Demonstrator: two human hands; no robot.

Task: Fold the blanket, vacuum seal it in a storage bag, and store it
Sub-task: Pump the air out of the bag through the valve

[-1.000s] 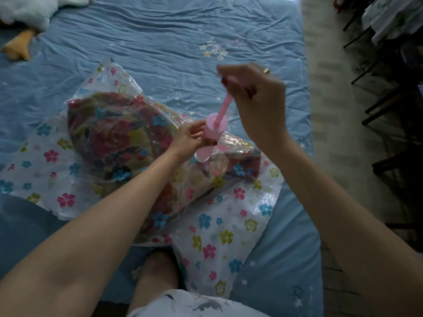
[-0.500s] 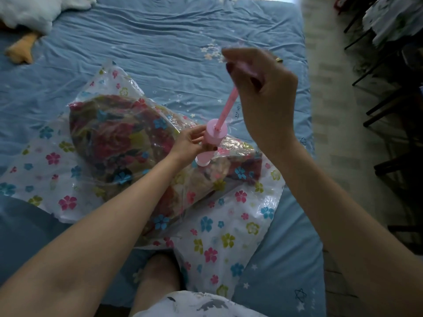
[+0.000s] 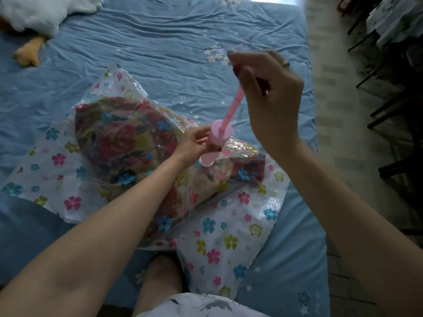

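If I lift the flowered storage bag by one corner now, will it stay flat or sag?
The storage bag would probably sag: its empty edges lie thin and wrinkled on the bed. The blanket bulges mid-bag, so weight likely hangs there. The glossy film may be slippery.

The storage bag (image 3: 219,227) is clear plastic printed with small flowers in pink, blue and yellow-green. Through it shows the blanket (image 3: 128,143), a dark floral of red and olive-brown blooms. The hand pump (image 3: 218,138) is pale pink, its plunger rod (image 3: 232,106) a stronger pink. The bedsheet (image 3: 174,42) is light blue (dotted with tiny white stars). The plush toy (image 3: 34,12) is white with an orange foot.
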